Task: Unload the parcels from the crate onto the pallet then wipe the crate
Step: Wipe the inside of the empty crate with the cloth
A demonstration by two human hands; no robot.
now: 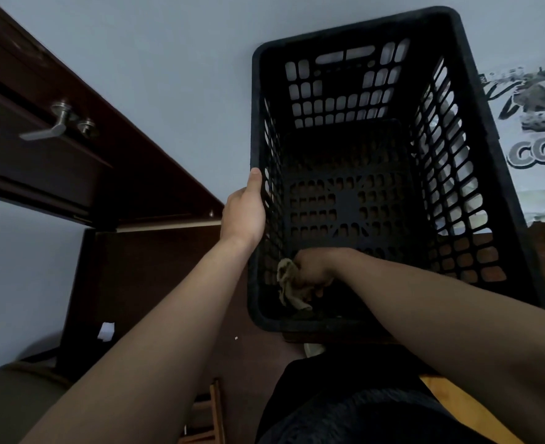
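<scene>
left hand (243,216) grips the black crate (501,174) by its rim, right hand (312,272) inside clutching a rag (288,285) at the near corner.

On the far left I see a dark brown door (40,161) with a metal lever handle (45,129) and a round lock (86,125) just beside it. Behind is a pale grey wall (168,59). At far right lies a printed sheet (533,123) lettered "COO". A white scrap (106,331) lies on the floor (258,350), near left.
</scene>
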